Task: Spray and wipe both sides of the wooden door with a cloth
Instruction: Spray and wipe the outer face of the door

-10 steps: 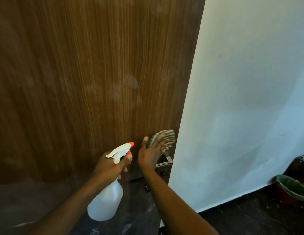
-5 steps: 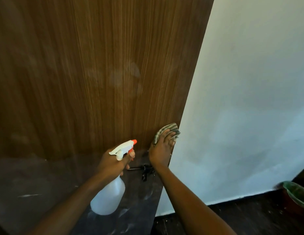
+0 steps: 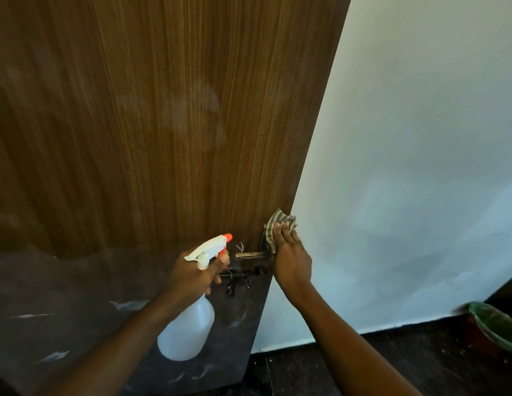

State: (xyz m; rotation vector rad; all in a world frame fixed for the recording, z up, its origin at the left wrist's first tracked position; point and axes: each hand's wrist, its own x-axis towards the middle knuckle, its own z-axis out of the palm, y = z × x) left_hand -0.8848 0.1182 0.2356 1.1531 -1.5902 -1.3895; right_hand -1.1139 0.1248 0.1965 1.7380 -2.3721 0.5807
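Note:
The wooden door (image 3: 152, 124) fills the left and middle of the view, brown grain above and a dark panel below. My left hand (image 3: 196, 274) grips the neck of a white spray bottle (image 3: 189, 332) with an orange nozzle pointing at the door. My right hand (image 3: 290, 255) holds a striped cloth (image 3: 274, 224) against the door's right edge, just above the metal handle (image 3: 250, 255). A dark bolt latch (image 3: 243, 277) sits below the handle.
A white wall (image 3: 414, 155) stands right of the door. A pot lined with a green bag (image 3: 494, 324) sits on the dark floor (image 3: 392, 364) at the far right.
My right hand with the cloth has slid right from the handle plate to the door's edge. The handle and latch now show. The left hand keeps the bottle steady.

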